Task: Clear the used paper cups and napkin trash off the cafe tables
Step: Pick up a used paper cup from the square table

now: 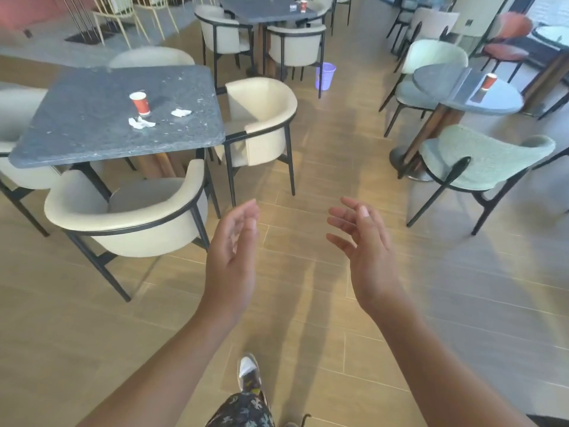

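A red paper cup (140, 103) stands on the grey square table (77, 131) at the left, with two crumpled white napkins (141, 122) (181, 112) beside it. Another red cup (488, 82) stands on the round grey table (437, 78) at the right. A third red cup (303, 6) and a small white scrap sit on the far table (246, 10). My left hand (233, 254) and my right hand (363, 248) hover over the floor aisle, palms facing each other, fingers relaxed, holding nothing.
A purple bin (325, 76) stands on the wooden floor in the aisle beyond the cream chairs (261, 118). A cream chair (129, 217) blocks the near side of the left table. Pale green chairs (480, 158) ring the right table. My foot (248, 374) is below.
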Motion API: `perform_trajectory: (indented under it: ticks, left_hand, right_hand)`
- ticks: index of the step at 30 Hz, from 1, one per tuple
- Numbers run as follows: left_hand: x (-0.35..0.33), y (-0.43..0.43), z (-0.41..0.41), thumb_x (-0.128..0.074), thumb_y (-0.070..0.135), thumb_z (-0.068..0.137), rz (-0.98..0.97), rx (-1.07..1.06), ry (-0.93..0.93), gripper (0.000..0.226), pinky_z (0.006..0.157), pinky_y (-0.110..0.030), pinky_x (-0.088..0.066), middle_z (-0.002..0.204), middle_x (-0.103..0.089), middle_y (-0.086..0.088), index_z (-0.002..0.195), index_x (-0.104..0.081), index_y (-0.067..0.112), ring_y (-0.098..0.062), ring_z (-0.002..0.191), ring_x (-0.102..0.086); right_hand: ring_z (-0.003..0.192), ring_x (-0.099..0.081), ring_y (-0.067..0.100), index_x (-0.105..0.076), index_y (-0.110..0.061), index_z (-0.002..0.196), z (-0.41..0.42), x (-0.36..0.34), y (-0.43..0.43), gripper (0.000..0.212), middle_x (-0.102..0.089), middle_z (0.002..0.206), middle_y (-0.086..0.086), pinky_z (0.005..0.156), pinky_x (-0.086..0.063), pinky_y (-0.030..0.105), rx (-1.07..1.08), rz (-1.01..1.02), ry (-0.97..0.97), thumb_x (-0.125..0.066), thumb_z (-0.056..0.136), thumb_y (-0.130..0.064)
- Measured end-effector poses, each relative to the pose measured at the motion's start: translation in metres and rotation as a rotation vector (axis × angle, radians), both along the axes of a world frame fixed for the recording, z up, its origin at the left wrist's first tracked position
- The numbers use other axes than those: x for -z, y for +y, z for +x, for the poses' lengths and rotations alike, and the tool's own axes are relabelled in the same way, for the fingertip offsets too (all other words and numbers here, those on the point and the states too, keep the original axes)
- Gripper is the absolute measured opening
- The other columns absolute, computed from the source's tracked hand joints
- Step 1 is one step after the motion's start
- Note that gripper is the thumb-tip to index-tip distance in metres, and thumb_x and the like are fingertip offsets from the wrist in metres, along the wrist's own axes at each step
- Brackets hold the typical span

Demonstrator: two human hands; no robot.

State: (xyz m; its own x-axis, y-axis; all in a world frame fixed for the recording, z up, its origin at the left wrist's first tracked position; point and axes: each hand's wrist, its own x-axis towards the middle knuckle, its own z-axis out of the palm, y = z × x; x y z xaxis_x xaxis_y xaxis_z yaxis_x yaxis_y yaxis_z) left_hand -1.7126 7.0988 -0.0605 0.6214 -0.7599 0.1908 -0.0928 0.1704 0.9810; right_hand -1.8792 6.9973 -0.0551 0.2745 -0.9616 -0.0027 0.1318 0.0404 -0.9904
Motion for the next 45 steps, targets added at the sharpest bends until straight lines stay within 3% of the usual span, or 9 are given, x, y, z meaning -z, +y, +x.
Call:
perform_trajectory:
  ticks: [13,19,24,28,37,41,45]
  left_hand:
    - [0.014,-0.240,0.186,-0.047,0.055,0.100,-0.003,-0.042,-0.043,0.035,0.111,-0.053,-0.048,0.134,-0.066,0.015,0.128,-0.061,0.041,-0.010,0.131,-0.059]
    - [0.022,-0.317,0.251,-0.048,0.050,0.100,0.008,-0.104,-0.022,0.036,0.109,-0.055,-0.050,0.131,-0.067,0.013,0.129,-0.061,0.034,-0.014,0.128,-0.062]
    - [0.036,-0.373,0.301,-0.051,0.054,0.096,0.022,-0.207,0.064,0.041,0.111,-0.053,-0.049,0.128,-0.068,0.011,0.128,-0.062,0.030,-0.011,0.126,-0.063]
    - [0.049,-0.423,0.343,-0.052,0.037,0.100,0.012,-0.309,0.088,0.036,0.115,-0.053,-0.045,0.129,-0.068,0.008,0.131,-0.061,0.022,-0.014,0.129,-0.061]
    - [0.059,-0.528,0.433,-0.058,0.038,0.100,0.015,-0.578,0.125,0.027,0.112,-0.055,-0.047,0.129,-0.067,0.007,0.126,-0.062,0.033,-0.017,0.126,-0.061]
    - [0.062,-0.553,0.466,-0.061,0.041,0.096,0.005,-0.666,0.148,0.028,0.112,-0.051,-0.048,0.124,-0.067,0.009,0.123,-0.062,0.033,-0.015,0.123,-0.061]
    - [0.065,-0.566,0.501,-0.063,0.047,0.091,-0.011,-0.743,0.161,0.036,0.101,-0.032,-0.050,0.129,-0.064,0.005,0.125,-0.060,0.034,-0.013,0.124,-0.059]
  right_hand:
    - [0.115,-0.069,0.021,-0.071,-0.030,0.118,0.199,0.006,-0.247,0.034,-0.074,0.119,0.003,0.094,-0.056,0.041,-0.086,0.002,0.008,-0.048,0.098,-0.047]
    - [0.111,-0.069,0.017,-0.069,-0.027,0.123,0.278,0.011,-0.332,0.037,-0.074,0.116,0.000,0.093,-0.055,0.039,-0.157,0.020,0.016,-0.047,0.099,-0.046]
    - [0.111,-0.068,0.017,-0.070,-0.029,0.120,0.340,0.023,-0.401,0.035,-0.074,0.117,0.002,0.092,-0.054,0.038,-0.254,0.035,0.019,-0.048,0.100,-0.045]
    - [0.115,-0.068,0.021,-0.071,-0.028,0.120,0.395,0.035,-0.462,0.035,-0.074,0.116,0.005,0.094,-0.054,0.038,-0.348,0.032,0.017,-0.050,0.100,-0.046]
    - [0.114,-0.070,0.014,-0.067,-0.031,0.121,0.526,0.038,-0.594,0.039,-0.073,0.121,0.003,0.096,-0.056,0.037,-0.627,0.017,0.052,-0.050,0.094,-0.054]
    - [0.115,-0.069,0.012,-0.065,-0.032,0.123,0.578,0.041,-0.622,0.043,-0.073,0.123,0.000,0.093,-0.052,0.032,-0.721,0.023,0.055,-0.052,0.092,-0.059]
    - [0.115,-0.068,0.015,-0.065,-0.027,0.125,0.628,0.051,-0.640,0.045,-0.071,0.124,0.005,0.097,-0.053,0.036,-0.779,0.028,0.055,-0.054,0.092,-0.056]
